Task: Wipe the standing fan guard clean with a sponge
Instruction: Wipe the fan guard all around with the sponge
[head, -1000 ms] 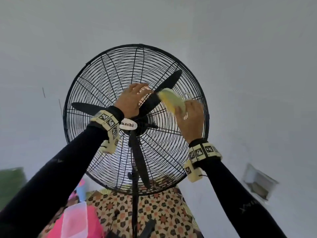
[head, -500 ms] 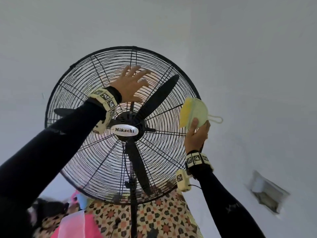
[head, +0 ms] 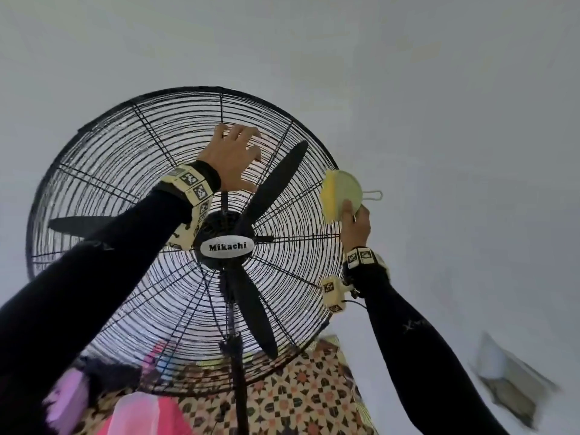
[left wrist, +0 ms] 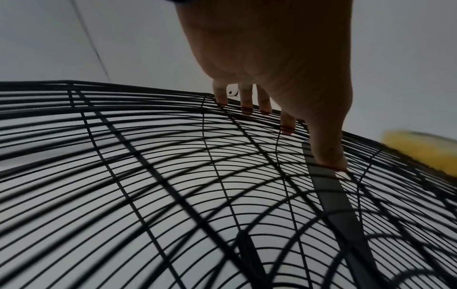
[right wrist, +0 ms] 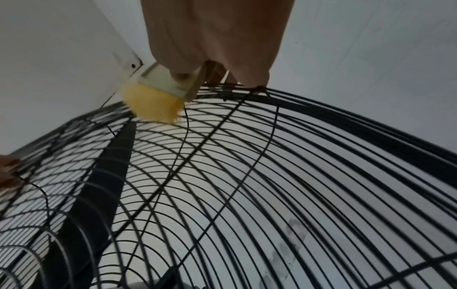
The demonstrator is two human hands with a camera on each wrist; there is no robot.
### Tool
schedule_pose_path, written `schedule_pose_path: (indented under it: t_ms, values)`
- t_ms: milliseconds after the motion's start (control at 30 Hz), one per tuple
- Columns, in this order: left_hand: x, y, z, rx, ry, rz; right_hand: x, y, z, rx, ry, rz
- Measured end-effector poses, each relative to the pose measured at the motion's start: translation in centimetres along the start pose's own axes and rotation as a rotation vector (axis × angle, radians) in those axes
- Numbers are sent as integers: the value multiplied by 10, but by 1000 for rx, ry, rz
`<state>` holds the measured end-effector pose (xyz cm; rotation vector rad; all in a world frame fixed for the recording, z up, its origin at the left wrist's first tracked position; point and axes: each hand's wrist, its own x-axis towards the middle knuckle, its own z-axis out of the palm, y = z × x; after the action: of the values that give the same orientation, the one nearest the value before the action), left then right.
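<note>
The black wire fan guard [head: 131,183] fills the head view, with a white "Mikachi" badge [head: 226,246] at its hub. My left hand [head: 241,158] lies spread on the guard's upper part, above the hub. In the left wrist view its straight fingertips [left wrist: 247,109] and thumb press on the wires. My right hand [head: 353,221] pinches a yellow sponge [head: 329,196] with a pale green backing and a loop. The sponge touches the guard's right rim. In the right wrist view the sponge's yellow face [right wrist: 153,105] brushes the outer wires of the guard [right wrist: 247,176].
Three black blades [head: 276,183] stand still behind the wires. The fan's pole [head: 240,387] runs down to a patterned floor covering [head: 298,397]. Pink items [head: 147,416] lie at the bottom left. A recess [head: 508,381] sits in the white wall at the right.
My left hand has climbed from beside the hub to the guard's upper part and spread its fingers. My right hand has carried the sponge from near the centre out to the right rim.
</note>
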<state>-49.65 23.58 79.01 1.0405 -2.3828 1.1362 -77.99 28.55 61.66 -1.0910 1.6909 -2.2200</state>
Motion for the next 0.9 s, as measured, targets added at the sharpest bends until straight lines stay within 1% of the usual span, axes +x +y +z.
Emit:
schedule_pose_path:
  t_ms: [67, 133, 167, 200, 267, 333, 367, 400, 433, 467, 533, 567, 600, 633, 667, 733, 767, 800, 833, 867, 900]
  values:
    - [2, 5, 0, -15, -16, -13, 6, -1, -2, 9, 13, 25]
    - [4, 6, -2, -24, -11, -9, 6, -4, -7, 24, 63, 0]
    - [3, 6, -4, -24, -8, -2, 3, -8, -10, 56, 46, 5]
    - [3, 5, -7, -22, -8, 7, 0, -13, -13, 138, -6, 27]
    - [1, 2, -10, -28, -11, 15, -7, -29, -20, 326, -168, 57]
    - [0, 1, -12, -50, -14, 21, -14, -51, -24, 397, -285, 16]
    - [-1, 0, -12, -64, -16, 23, -19, -64, -25, 423, -311, -16]
    - [-2, 0, -12, -75, -16, 24, -21, -75, -23, 441, -303, -37]
    - [-2, 0, -12, -78, -15, 26, -25, -87, -21, 445, -252, -56]
    - [-2, 0, -11, -77, -12, 28, -28, -94, -15, 402, -152, -80]
    - [-3, -1, -11, -81, -2, 37, -40, -103, -3, 237, 67, -153]
    - [-3, -1, -11, -88, 2, 45, -49, -102, 6, 168, 118, -206]
    - [-4, -1, -11, -94, 8, 52, -60, -97, 16, 122, 95, -264]
    - [-4, -1, -10, -95, 14, 55, -76, -93, 25, 86, 13, -317]
    - [-4, -2, -9, -93, 20, 56, -91, -87, 33, 39, -100, -352]
    - [-2, -3, -6, -87, 34, 61, -118, -82, 39, -67, -329, -373]
    - [-2, -4, -6, -91, 36, 63, -125, -83, 38, -80, -377, -353]
    - [-2, -4, -4, -94, 35, 63, -126, -85, 36, -54, -345, -311]
    - [-2, -5, -3, -93, 41, 63, -125, -88, 34, 3, -243, -261]
    - [-3, -6, -2, -90, 51, 65, -121, -90, 33, 63, -107, -222]
    - [-3, -6, -2, -93, 67, 70, -120, -91, 33, 96, -8, -206]
